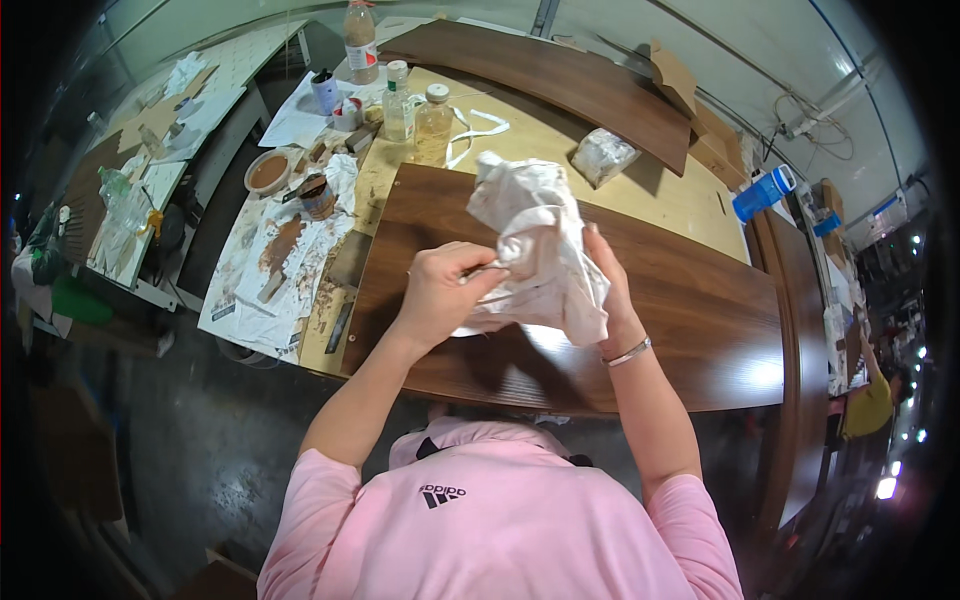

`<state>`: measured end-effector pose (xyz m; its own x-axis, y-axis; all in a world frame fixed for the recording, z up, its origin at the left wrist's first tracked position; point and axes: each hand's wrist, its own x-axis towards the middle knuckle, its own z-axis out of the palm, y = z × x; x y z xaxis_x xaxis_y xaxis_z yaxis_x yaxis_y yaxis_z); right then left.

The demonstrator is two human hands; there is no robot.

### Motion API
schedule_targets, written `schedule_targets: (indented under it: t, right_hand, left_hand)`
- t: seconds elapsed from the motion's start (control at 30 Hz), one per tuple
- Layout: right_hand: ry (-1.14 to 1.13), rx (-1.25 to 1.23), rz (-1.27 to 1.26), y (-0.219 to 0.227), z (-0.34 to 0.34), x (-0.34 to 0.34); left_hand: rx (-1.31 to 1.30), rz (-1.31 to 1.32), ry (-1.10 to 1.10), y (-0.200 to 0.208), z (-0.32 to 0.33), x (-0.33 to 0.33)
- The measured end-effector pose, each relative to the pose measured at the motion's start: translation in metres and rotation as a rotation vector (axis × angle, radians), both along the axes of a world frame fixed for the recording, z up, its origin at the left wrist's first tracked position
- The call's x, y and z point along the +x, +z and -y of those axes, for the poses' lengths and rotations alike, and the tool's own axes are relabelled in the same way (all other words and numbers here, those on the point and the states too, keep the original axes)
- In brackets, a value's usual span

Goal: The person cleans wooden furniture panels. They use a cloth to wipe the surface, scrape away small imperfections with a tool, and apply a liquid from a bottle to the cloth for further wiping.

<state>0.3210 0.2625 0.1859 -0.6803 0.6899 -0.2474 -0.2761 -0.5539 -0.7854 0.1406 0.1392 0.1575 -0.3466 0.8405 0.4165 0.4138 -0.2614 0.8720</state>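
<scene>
A crumpled white cloth with faint brownish stains is held up between my two hands. My left hand pinches its left edge, thumb and fingers pressed together. On the other side my right hand grips the cloth, with its fingers partly hidden behind the folds. A bracelet circles my right wrist. Beneath both hands lies a dark brown wood-grain board, shiny near its right end, with the cloth's shadow on it.
Left of the board, stained paper holds a tub of brown paste and a small brown-smeared can. Several bottles stand behind. Farther back are another brown panel, a plastic-wrapped bundle and a blue bottle.
</scene>
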Motion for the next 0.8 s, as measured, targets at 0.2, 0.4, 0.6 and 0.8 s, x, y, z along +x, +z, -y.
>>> schedule_targets:
  t: [0.2, 0.4, 0.6, 0.8]
  right_hand:
    - [-0.312, 0.027, 0.045, -0.002, -0.039, 0.025]
    - [-0.427, 0.049, 0.156, -0.013, -0.073, 0.046]
    - [-0.495, 0.536, 0.553, -0.021, -0.094, 0.063]
    - [-0.057, 1.457, 0.645, -0.002, -0.049, 0.03]
  left_hand:
    - [-0.008, 0.682, 0.013, -0.008, 0.018, -0.02]
    - [-0.078, 0.672, 0.072, -0.024, 0.043, -0.017]
    - [0.121, 0.579, -0.048, -0.015, 0.046, -0.015]
    - [0.044, 0.757, -0.156, -0.011, 0.044, -0.02]
